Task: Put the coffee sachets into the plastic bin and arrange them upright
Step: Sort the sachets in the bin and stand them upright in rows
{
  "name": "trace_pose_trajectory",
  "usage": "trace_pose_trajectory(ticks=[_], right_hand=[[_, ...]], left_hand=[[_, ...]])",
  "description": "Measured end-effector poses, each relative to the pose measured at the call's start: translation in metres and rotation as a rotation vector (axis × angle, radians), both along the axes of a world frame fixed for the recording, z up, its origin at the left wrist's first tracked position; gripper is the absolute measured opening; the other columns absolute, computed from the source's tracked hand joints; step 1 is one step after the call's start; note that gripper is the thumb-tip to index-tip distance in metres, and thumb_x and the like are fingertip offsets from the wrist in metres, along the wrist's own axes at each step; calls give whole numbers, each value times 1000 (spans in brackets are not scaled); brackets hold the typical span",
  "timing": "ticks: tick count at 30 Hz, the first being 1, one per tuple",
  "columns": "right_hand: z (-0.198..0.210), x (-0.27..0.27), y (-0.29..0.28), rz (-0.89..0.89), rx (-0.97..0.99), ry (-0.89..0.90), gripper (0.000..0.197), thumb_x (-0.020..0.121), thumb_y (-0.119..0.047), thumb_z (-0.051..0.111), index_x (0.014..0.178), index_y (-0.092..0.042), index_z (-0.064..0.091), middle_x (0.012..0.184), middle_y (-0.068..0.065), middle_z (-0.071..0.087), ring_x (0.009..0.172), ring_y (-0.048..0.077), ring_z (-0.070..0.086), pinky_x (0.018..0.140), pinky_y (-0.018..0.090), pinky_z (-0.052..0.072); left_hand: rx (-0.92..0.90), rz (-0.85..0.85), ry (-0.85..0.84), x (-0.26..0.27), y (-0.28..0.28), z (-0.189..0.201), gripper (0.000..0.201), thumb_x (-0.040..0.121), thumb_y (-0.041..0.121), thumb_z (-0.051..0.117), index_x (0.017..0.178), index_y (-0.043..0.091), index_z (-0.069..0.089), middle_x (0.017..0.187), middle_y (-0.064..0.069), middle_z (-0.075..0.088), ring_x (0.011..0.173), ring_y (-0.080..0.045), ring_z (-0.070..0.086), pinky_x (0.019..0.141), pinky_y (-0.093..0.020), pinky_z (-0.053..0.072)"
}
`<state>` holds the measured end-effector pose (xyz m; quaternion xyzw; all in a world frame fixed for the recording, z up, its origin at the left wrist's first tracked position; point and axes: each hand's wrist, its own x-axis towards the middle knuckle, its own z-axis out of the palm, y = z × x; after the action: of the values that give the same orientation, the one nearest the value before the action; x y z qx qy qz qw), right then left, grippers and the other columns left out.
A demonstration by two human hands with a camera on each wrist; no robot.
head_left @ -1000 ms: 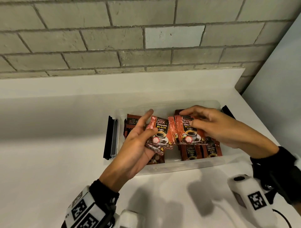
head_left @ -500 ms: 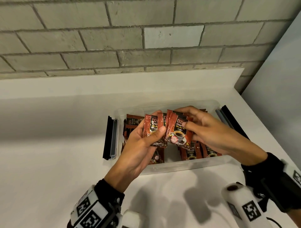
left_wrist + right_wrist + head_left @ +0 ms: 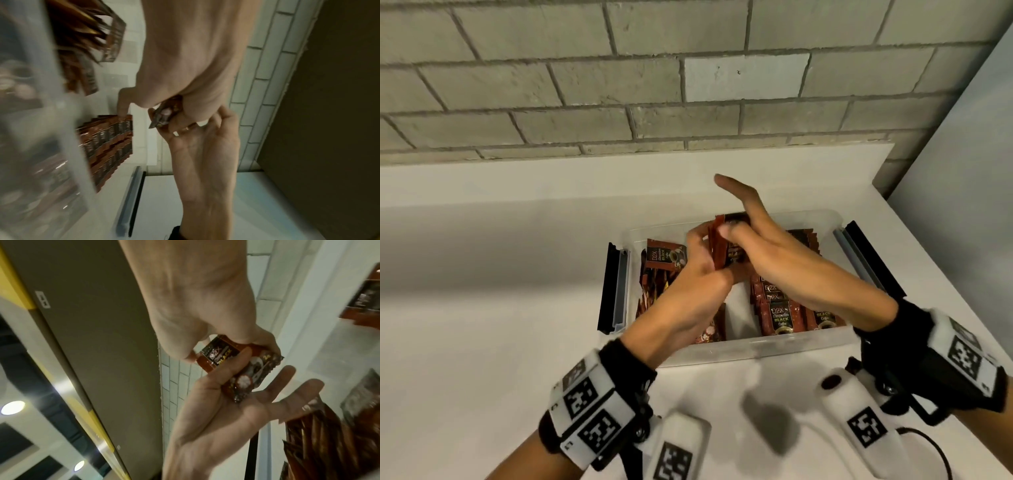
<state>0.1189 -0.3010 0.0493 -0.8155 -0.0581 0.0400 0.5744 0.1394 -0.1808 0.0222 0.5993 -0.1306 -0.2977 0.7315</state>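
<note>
A clear plastic bin sits on the white counter. My left hand and right hand meet above its middle, and both grip one small stack of red-and-black coffee sachets held on edge. In the right wrist view the stack is pinched under a thumb. Some right fingers stick up straight. A row of sachets stands upright in the bin's right half and shows again in the left wrist view. Looser sachets lean at the bin's left end.
Black latch flaps hang off the bin's left end and right end. A grey brick wall rises behind the counter, and a pale panel closes the right side. A gap of bare bin floor lies between the sachet groups.
The two bundles, held apart a second ago, have been pushed together into one stack between both hands. Some right fingers have straightened upward.
</note>
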Motion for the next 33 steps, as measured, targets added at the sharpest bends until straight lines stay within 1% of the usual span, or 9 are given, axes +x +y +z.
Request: trace_pose_trajectory(ticks=[2,7,11,14,18,22,25,28,33], right_hand=[[10,10,0,7,-165,-79,49,87,-56,50,132,-44,37,110,2,50,106,13,53,94,27,45],[36,40,-2,-139,-415,-295,34,92,-41,54,103,-9,61,105,3,44,98,9,48,77,0,33],[46,58,2,-118,-470,-249,40,91,-55,45,93,-16,48,96,-3,42,85,7,47,68,7,38],[60,64,-12,89,-580,-94,48,80,-74,40,94,-28,43,95,-7,43,93,9,45,80,25,41],[72,65,-44,437,-524,69,39,80,-43,63,112,-29,47,97,-13,60,90,0,58,73,18,49],[51,81,-52,421,-513,97,29,84,-19,69,110,-15,56,102,-2,69,92,9,67,83,27,54],[32,87,-60,393,-556,129,24,84,-17,70,104,-11,57,93,-2,72,84,12,69,76,24,55],[21,92,-73,339,-561,194,21,84,-13,69,100,-13,56,89,-5,72,82,10,70,69,16,49],[13,95,-84,261,-439,326,29,83,-6,69,109,-7,56,103,6,69,89,15,69,69,16,53]], left_hand=[[61,-103,-29,7,-4,15,48,95,-7,41,137,16,36,131,-8,55,115,-15,59,100,-41,48],[3,-88,-74,33,-12,52,34,94,-10,37,124,3,49,113,-15,63,99,-18,67,77,-27,58],[-37,-13,-41,46,-16,56,23,100,6,33,97,13,55,88,-4,64,85,-7,64,72,-20,57],[-2,-64,55,62,-11,54,18,97,3,41,96,8,58,90,-7,59,91,-11,58,76,-19,56],[133,-235,138,77,-3,49,21,87,-15,48,98,-1,59,91,-11,62,91,-16,62,81,-22,54],[228,-335,258,86,-8,34,28,85,-14,52,112,-5,56,103,-17,64,99,-24,65,88,-31,53],[741,-609,-44,93,-5,25,40,89,16,61,126,5,51,124,-8,59,116,-20,57,103,-31,44],[1350,-898,-706,101,-7,16,37,94,30,54,122,7,57,119,-5,57,102,-17,54,80,-25,43],[1457,-1064,-938,100,-31,0,31,93,0,46,123,4,55,139,-11,44,119,-28,48,83,-30,47]])
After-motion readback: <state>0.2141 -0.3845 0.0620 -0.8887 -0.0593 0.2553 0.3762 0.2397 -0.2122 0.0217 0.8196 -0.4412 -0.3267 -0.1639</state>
